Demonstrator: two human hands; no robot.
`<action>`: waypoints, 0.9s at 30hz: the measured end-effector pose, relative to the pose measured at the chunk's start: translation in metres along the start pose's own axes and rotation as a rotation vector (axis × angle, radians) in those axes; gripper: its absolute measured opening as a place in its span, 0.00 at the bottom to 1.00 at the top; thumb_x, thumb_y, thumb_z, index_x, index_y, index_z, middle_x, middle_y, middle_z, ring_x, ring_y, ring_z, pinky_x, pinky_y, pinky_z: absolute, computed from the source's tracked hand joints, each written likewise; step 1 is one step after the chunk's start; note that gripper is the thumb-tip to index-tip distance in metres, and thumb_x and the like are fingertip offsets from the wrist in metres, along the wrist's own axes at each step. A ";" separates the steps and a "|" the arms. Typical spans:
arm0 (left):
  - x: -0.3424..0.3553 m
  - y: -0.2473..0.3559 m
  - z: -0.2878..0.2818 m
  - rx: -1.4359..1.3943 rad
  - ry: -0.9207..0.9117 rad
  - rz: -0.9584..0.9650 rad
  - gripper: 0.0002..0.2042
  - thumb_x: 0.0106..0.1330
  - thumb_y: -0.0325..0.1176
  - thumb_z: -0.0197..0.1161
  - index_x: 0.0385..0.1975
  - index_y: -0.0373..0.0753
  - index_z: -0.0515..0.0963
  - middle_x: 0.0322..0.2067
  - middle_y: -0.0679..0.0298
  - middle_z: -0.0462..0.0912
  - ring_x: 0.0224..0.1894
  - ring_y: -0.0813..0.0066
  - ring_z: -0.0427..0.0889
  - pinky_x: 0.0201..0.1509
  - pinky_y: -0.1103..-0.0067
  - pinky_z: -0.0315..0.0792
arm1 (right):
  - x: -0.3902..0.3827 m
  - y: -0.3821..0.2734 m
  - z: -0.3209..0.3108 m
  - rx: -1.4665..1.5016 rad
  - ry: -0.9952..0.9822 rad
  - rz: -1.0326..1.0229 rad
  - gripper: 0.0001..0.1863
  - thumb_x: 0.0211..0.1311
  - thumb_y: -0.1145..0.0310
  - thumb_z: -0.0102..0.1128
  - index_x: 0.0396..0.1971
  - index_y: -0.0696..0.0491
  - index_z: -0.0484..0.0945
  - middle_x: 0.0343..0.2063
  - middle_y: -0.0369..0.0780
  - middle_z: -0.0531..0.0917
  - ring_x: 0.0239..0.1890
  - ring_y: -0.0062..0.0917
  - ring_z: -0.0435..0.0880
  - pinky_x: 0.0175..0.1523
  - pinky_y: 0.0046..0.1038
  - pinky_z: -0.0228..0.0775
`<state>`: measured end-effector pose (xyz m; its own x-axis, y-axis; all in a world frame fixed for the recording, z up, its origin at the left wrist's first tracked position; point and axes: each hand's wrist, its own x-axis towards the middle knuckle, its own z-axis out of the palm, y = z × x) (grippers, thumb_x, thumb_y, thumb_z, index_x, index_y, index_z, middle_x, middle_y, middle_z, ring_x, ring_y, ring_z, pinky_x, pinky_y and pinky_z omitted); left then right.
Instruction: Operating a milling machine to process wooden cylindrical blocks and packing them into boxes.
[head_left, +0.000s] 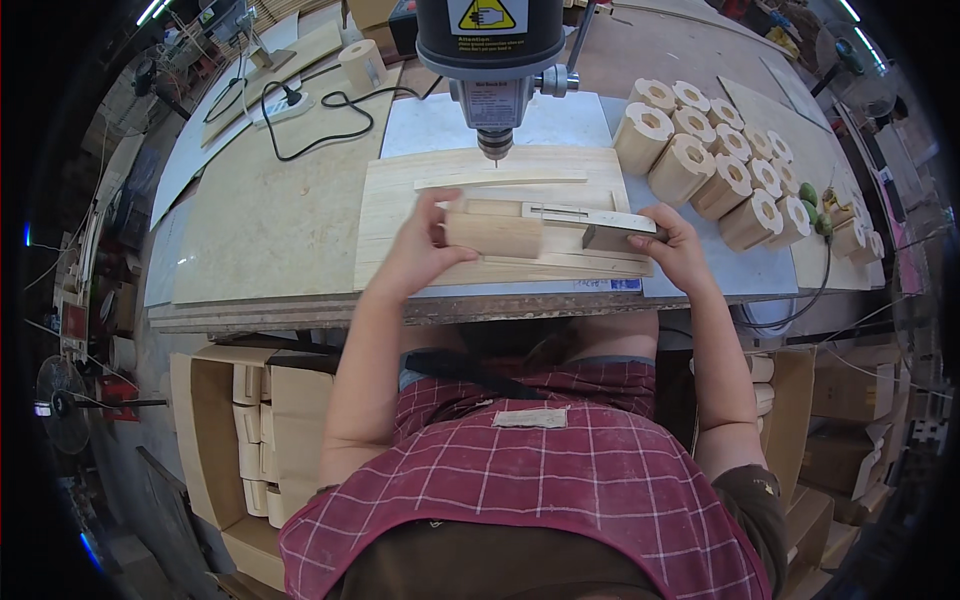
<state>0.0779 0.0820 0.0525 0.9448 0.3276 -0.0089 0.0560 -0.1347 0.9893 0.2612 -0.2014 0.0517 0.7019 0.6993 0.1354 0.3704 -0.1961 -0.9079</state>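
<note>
My left hand (425, 252) is closed round the left end of a pale wooden block (495, 236) with a rounded side, held level above the wooden board (385, 230). My right hand (680, 248) grips the right end of a slotted metal bar (590, 216) with a grey metal plate (608, 238) below it. The bar's left end meets the top of the wooden block; whether it is fixed there I cannot tell. Behind both hands hangs a bench drill (493, 95), its bit pointing down at the board.
Hollow wooden pieces (700, 160) stand grouped at the right. Thin wooden strips (500, 182) lie on the board. A black cable (345, 125) and a white power strip (283, 107) are at the back left. Below the table's left side, an open cardboard box (205, 440) holds more wooden pieces.
</note>
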 end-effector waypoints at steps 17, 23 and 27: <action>-0.002 -0.030 0.050 0.099 0.240 0.189 0.42 0.46 0.24 0.68 0.62 0.42 0.51 0.43 0.57 0.72 0.34 0.74 0.74 0.34 0.83 0.70 | 0.016 -0.017 0.031 -0.232 0.039 -0.144 0.17 0.41 0.80 0.64 0.36 0.58 0.71 0.31 0.41 0.72 0.33 0.30 0.73 0.39 0.24 0.66; -0.008 -0.022 0.033 0.244 0.371 0.111 0.42 0.41 0.31 0.71 0.60 0.37 0.55 0.43 0.54 0.72 0.39 0.67 0.74 0.38 0.79 0.70 | 0.034 -0.018 0.053 -0.263 0.063 -0.211 0.18 0.40 0.80 0.64 0.36 0.58 0.72 0.29 0.41 0.73 0.31 0.30 0.73 0.38 0.24 0.65; 0.002 -0.041 0.043 0.206 0.542 0.205 0.40 0.42 0.30 0.70 0.59 0.37 0.57 0.42 0.55 0.73 0.38 0.67 0.74 0.38 0.78 0.69 | 0.056 -0.005 0.056 -0.228 0.048 -0.275 0.19 0.40 0.80 0.64 0.36 0.58 0.72 0.29 0.40 0.73 0.32 0.29 0.73 0.40 0.24 0.65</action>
<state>0.0912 0.0482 0.0055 0.6470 0.6978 0.3073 0.0033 -0.4056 0.9141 0.2646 -0.1230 0.0413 0.5831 0.7150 0.3857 0.6716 -0.1571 -0.7240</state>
